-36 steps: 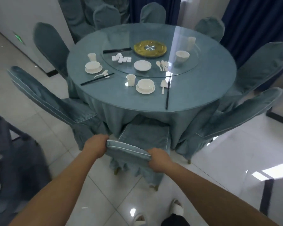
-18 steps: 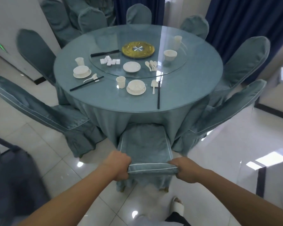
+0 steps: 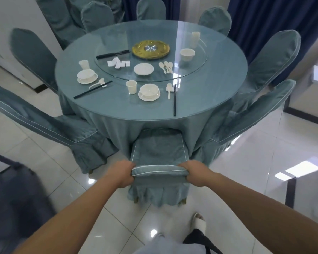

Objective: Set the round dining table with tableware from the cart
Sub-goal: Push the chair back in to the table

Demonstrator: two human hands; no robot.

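Gripping the top rail of a slip-covered chair [image 3: 159, 153], one hand at each end: left hand [image 3: 124, 173] with fingers curled round the left corner of the backrest, right hand [image 3: 195, 173] with fingers curled round the right corner, both clamped on the teal fabric with its white piping. Chair seat tucked partly beneath the tablecloth at the near edge of the round dining table [image 3: 117, 109].

Two place settings laid on the outer ring. Nearest setting: white bowl on saucer [image 3: 149, 92], paper-white cup [image 3: 131, 87] just left of it, soup spoon [image 3: 169, 89] to its right, and black chopsticks [image 3: 174, 99] beside the spoon, pointing toward the table edge. Left setting: second bowl and saucer [image 3: 87, 77], cup [image 3: 84, 64] behind it, spoon [image 3: 97, 84] and chopsticks [image 3: 93, 89] lying obliquely in front.

Unplaced tableware on the glass turntable [image 3: 191, 74]: gold dish [image 3: 151, 49] at centre, spare chopsticks [image 3: 113, 54], cluster of white chopstick rests [image 3: 118, 63], empty saucer [image 3: 143, 69], bundle of spoons [image 3: 166, 66], single bowl [image 3: 187, 54] and stacked cups [image 3: 195, 39].

Matching covered chairs [image 3: 44, 123] ringed round the table on a glossy tiled floor; dark, blurred edge of the cart [image 3: 13, 198] at lower left.
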